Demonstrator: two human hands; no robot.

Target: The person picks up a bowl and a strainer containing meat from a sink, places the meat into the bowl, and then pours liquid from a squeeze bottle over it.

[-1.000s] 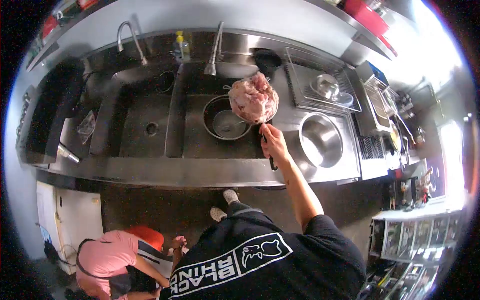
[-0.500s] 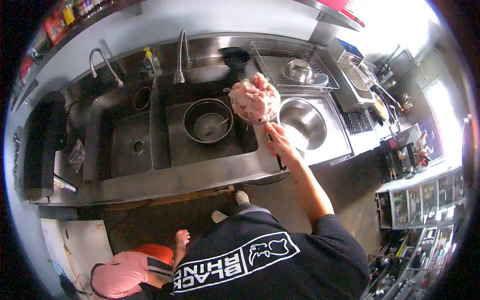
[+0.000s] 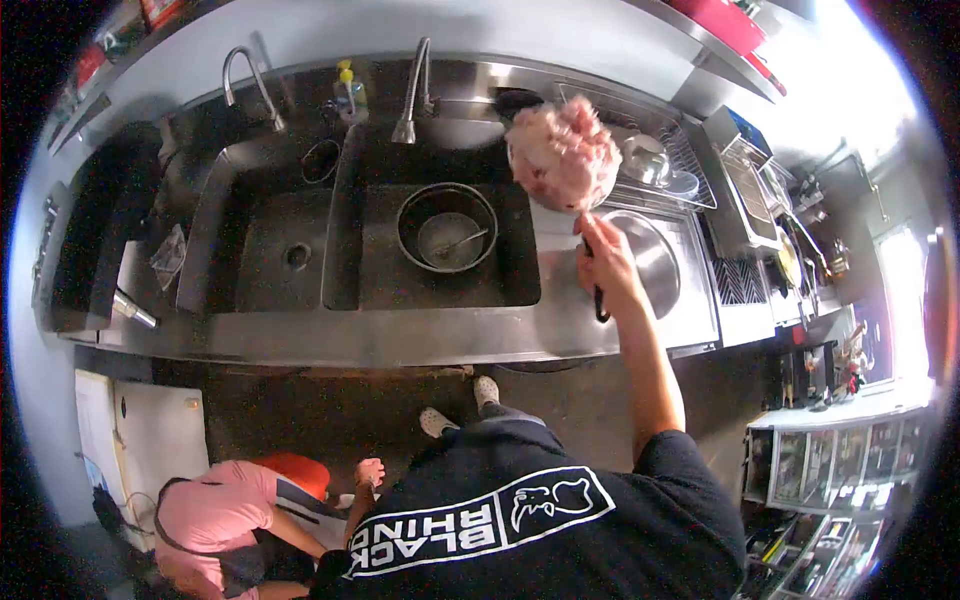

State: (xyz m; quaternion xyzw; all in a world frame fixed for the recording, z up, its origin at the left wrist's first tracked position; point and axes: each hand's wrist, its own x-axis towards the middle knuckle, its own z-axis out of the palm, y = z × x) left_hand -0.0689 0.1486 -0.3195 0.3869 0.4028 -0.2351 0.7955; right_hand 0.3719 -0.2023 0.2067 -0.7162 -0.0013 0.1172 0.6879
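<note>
The right hand [image 3: 605, 268] has its fingers clamped on the dark handle of a strainer [image 3: 545, 198] heaped with raw meat [image 3: 565, 150]. The strainer is held in the air above the counter, between the pot [image 3: 404, 222] in the sink and a steel bowl [image 3: 658, 262].

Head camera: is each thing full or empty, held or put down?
Round metal strainer with black handle: heaped with pink raw meat, held up.
Right hand: closed round its handle.
Round steel pot in sink: down, just a utensil inside.
Shiny steel bowl on counter: empty.
Grey spring tap: no water seen.
</note>
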